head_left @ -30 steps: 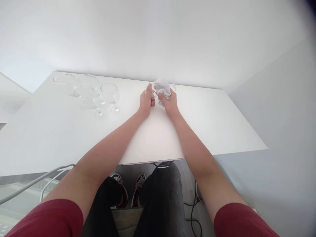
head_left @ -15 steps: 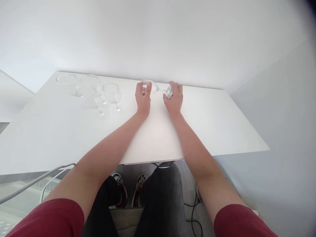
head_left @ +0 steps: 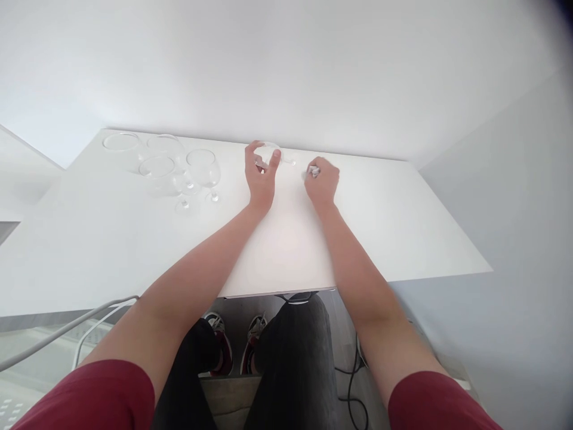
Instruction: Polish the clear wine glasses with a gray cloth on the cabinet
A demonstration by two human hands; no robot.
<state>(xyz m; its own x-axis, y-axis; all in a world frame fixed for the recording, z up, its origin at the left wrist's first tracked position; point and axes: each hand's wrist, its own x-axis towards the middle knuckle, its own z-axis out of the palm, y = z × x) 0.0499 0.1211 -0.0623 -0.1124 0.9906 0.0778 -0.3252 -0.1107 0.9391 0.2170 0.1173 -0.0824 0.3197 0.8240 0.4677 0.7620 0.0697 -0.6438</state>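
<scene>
A clear wine glass [head_left: 269, 154] is gripped by its bowl in my left hand [head_left: 260, 182], over the far part of the white table. Its stem points right, towards my right hand. My right hand [head_left: 324, 182] is closed around a crumpled white piece [head_left: 313, 171], perhaps tissue or cloth; most of it is hidden by the fingers. A small gap separates that hand from the glass. To the left stand several more clear stemmed glasses, among them one wine glass [head_left: 203, 168] nearest my left hand.
The white table [head_left: 277, 257] meets a pale wall at its far edge. A grey cable [head_left: 67, 331] runs by the table's left front edge. Black cables [head_left: 351, 388] lie on the floor at right. My legs and shoes [head_left: 254, 337] are below the front edge.
My right hand has moved right, off the foot of the glass, and its fingers have closed round the white piece. The glass has turned slightly in my left hand.
</scene>
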